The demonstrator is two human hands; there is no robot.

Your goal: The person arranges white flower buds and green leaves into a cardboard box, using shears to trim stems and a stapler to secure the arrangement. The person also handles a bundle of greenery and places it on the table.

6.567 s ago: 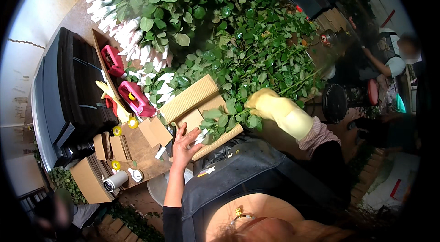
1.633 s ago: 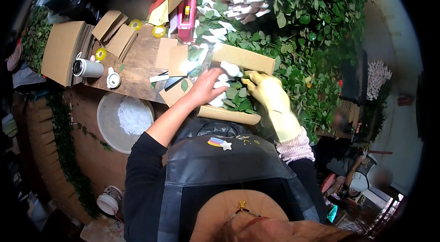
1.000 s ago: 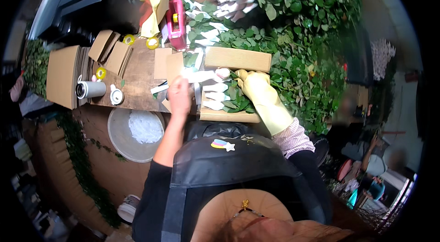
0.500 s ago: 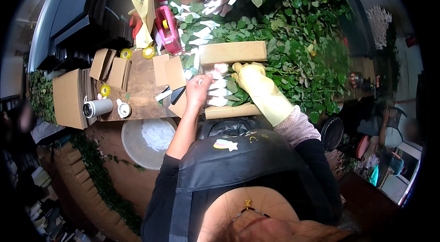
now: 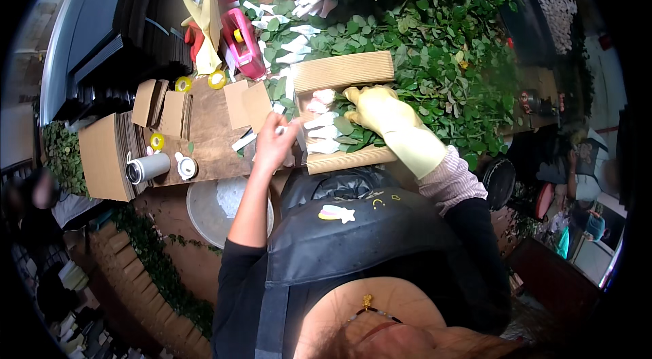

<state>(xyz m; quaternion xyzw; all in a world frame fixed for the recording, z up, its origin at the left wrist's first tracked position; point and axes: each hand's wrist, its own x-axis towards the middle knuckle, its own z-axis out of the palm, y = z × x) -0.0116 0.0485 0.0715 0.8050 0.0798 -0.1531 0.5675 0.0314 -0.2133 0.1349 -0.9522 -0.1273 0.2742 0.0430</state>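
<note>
1. My left hand (image 5: 273, 145) is bare and sits at the near edge of the bench (image 5: 204, 135), just left of the corrugated cardboard sheet (image 5: 343, 72).
2. Its grip is curled almost closed around something small and pale. I cannot tell what the item is.
3. My right hand (image 5: 380, 111) wears a yellow rubber glove and lies flat, fingers spread, pressing down on the leafy stems (image 5: 353, 136) lying across the cardboard sheet. That grip is wide open and holds nothing; it only pins the stems.
4. The wrapped flower buds (image 5: 324, 121), each in a white sleeve, lie in a row on the cardboard sheet between my two hands, their tips pointing toward my left hand.
5. A large heap of green foliage (image 5: 435, 40) covers the bench beyond and to the right of the glove.
6. Further left on the bench I see a pink tape dispenser (image 5: 242, 43), a spare yellow glove (image 5: 202, 29), a few yellow tape rolls (image 5: 217, 78), folded cardboard pieces (image 5: 163, 101), a grey cylindrical mug (image 5: 147, 167) and a small white cup (image 5: 185, 167).
7. A round white bucket (image 5: 217, 199) stands below the bench's edge, beside my left forearm.
</note>
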